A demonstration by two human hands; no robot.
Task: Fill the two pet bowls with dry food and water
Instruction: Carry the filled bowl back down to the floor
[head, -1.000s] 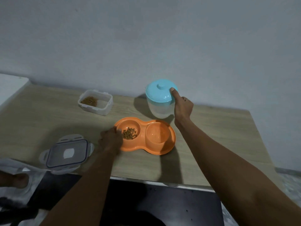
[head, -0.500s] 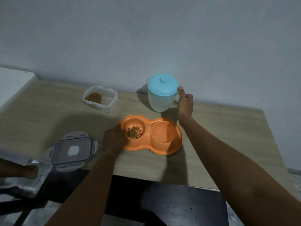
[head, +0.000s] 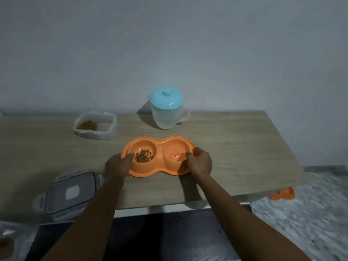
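An orange double pet bowl [head: 160, 142] sits in the middle of the wooden table. Its left well holds brown dry food [head: 144, 156]; its right well shows a glint of liquid. My left hand [head: 117, 165] grips the bowl's left rim, thumb over the edge. My right hand [head: 199, 162] grips the right rim. A translucent jug with a light blue lid [head: 166, 108] stands upright behind the bowl, touched by neither hand. A clear food container [head: 95, 128] with some dry food lies at the back left.
The container's clear lid [head: 70, 194] lies at the table's front left edge. The table [head: 244, 147] ends on the right, over a pale floor with an orange object [head: 282, 194] on it. A wall stands close behind.
My right hand has let go of the jug and come down onto the bowl's right rim. The jug now stands alone behind the bowl. The camera has shifted, and the bowl looks closer.
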